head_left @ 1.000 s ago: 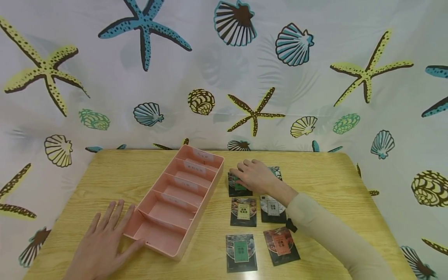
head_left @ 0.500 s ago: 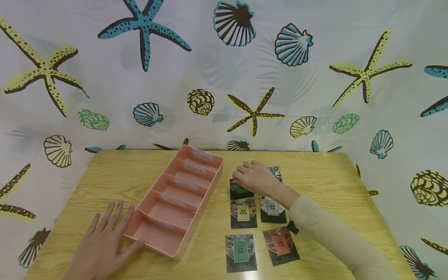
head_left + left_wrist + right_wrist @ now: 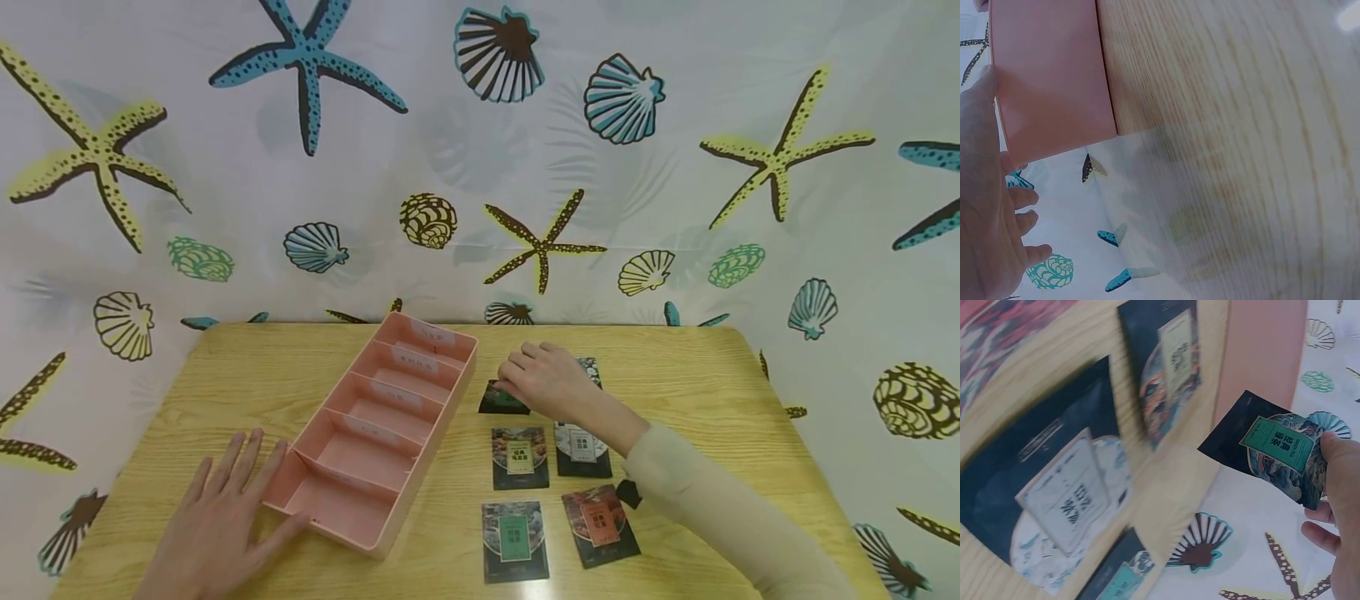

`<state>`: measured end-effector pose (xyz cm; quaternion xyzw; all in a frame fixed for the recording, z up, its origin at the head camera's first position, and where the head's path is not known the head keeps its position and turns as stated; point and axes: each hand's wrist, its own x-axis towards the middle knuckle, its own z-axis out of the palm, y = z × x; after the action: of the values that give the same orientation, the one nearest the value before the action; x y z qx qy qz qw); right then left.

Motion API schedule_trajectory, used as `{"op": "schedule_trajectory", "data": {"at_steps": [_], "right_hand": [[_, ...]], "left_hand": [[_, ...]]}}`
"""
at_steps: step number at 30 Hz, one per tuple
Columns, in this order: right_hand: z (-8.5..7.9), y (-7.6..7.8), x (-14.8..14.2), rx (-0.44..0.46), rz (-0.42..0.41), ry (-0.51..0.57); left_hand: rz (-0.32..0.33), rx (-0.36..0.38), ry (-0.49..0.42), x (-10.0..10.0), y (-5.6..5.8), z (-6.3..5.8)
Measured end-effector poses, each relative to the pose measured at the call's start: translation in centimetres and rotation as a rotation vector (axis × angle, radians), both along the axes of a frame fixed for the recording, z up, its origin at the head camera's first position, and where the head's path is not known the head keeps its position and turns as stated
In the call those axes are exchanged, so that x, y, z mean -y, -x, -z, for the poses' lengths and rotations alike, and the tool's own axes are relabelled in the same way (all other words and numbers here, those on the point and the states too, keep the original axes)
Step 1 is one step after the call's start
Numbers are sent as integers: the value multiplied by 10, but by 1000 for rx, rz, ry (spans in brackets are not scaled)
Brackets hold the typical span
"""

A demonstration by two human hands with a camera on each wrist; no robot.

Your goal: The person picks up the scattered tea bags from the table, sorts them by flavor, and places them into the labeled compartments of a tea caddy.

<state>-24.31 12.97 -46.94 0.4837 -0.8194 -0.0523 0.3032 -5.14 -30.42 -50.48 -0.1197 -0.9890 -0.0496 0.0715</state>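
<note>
My right hand [image 3: 547,379] pinches a dark tea sachet [image 3: 1266,450] with a green label between thumb and fingers. In the head view, this sachet hangs tilted beside the far part of a pink divided box [image 3: 345,508]. My left hand [image 3: 217,525] lies at the box's near left corner with fingers straight and spread. Its thumb touches the near wall. On the table are more tea sachets: one with a yellow label [image 3: 520,458], one with a white label [image 3: 582,452], another green one [image 3: 515,542] and a red one [image 3: 600,527]. My right wrist partly covers a teal-labelled sachet [image 3: 1121,584].
The box has several compartments, each with a white paper label on its divider. It stands slantwise on a wooden table [image 3: 697,375]. Behind the table hangs a white curtain [image 3: 450,275] printed with starfish and shells. A small black object [image 3: 628,493] shows at my right cuff.
The green-labelled sachet under my right hand lay flat, slid slightly nearer over the yellow one, and is now raised and tilted toward the box. My left hand stays in place.
</note>
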Motion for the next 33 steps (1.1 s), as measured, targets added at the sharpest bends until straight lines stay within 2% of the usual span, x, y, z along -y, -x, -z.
{"op": "schedule_trajectory", "data": {"at_steps": [9,17,19,33], "right_hand": [[-17,-14,5,3,-6,110],[-33,-32,15,-5,-17,218],[-36,-36,19,-15,-23,230],[-42,-59,49,-26,-120,299]], "left_hand": [[-9,28,1,-1,0,1],[3,-8,8,0,1,2],[-2,2,11,0,1,1],[0,12,20,-2,1,0]]}}
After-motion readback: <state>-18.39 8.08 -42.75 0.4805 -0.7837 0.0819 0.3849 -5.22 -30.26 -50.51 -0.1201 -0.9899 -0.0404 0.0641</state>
